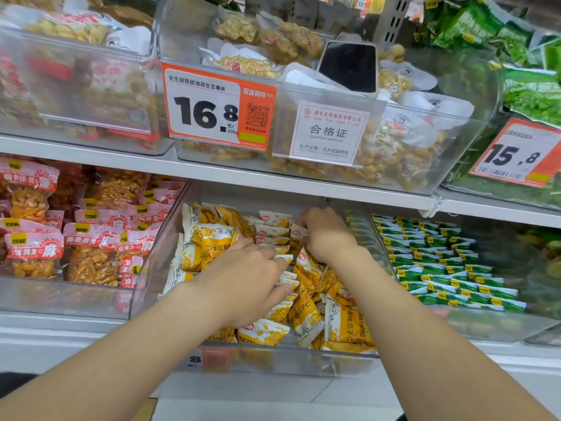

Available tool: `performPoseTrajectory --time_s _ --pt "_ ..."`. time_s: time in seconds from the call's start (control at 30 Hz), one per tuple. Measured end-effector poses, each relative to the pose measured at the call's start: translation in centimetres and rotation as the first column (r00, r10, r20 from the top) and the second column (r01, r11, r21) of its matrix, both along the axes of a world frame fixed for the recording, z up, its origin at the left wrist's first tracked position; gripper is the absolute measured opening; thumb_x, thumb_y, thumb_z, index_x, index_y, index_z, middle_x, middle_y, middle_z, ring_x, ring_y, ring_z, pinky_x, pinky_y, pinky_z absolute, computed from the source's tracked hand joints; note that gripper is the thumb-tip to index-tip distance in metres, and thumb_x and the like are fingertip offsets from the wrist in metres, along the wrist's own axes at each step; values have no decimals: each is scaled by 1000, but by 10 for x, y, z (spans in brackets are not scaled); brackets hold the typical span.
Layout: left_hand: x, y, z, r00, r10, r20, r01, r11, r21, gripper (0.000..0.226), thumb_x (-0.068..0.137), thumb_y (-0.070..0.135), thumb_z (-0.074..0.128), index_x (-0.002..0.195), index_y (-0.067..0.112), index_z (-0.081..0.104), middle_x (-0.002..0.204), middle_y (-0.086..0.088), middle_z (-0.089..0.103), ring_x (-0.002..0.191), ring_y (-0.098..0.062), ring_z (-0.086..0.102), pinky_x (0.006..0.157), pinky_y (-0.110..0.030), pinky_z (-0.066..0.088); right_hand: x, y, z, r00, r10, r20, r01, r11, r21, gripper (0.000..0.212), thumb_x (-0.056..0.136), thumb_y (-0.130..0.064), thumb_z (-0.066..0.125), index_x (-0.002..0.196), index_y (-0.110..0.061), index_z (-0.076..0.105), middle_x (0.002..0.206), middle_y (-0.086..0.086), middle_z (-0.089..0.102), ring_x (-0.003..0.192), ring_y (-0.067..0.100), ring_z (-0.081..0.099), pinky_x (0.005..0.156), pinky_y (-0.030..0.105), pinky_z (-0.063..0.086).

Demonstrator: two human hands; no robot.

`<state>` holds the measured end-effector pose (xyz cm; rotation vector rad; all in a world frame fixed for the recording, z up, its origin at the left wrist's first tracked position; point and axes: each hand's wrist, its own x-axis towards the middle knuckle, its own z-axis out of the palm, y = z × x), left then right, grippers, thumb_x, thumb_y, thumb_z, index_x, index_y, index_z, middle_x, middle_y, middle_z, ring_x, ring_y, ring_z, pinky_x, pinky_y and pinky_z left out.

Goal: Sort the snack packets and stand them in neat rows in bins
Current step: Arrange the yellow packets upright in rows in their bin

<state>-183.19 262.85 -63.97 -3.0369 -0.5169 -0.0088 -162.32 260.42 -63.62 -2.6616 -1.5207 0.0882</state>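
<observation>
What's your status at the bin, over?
Left hand pinches yellow packets in the bin. Right hand grips packets further back. Front packets jumbled; nothing blocking.

Bare forearms, bare hands: left hand (249, 281), right hand (326, 235).

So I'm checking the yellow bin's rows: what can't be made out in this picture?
Head view: left hand covers the yellow packets beneath; whether it holds one is unclear.
Right hand: fingertips buried among packets.
Lower price tag is blurred behind the bin front.
</observation>
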Motion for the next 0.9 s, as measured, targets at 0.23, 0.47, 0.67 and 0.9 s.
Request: performPoseTrajectory --time_s 0.23,0.47,0.67,0.9 --pt "2 2 -1 1000 7 -19 -7 1000 -14 53 107 58 23 127 25 59 129 2 62 123 -21 57 119 -44 32 0 10 4 994 61 96 -64 997 30 25 93 -9 73 116 -19 75 117 14 71 109 37 68 91 40 59" --pt "0 3 -3 1000 -4 18 4 1000 -16 67 98 62 10 123 26 60 126 2 64 120 -21 59 116 -44 35 -6 6 9 984 59 168 -58 998 -10 31 92 -24 79 122 -24 72 123 10 66 112 35 66 86 40 55" --pt "-1 3 -2 1000 -2 18 2 1000 -21 50 108 57 26 127 25 59 132 0 61 125 -22 57 118 -43 32 2 -5 12 991 -90 95 90 996 7 42 92 -24 79 129 -12 63 129 13 68 117 36 67 88 41 58" --pt "-1 2 -2 999 -5 33 5 1000 -16 50 107 57 30 129 24 60 126 0 60 120 -23 57 117 -41 32 -23 -56 25 973 46 -228 -50 999 -15 46 76 -60 80 91 -18 71 81 -3 69 78 15 66 71 30 57"
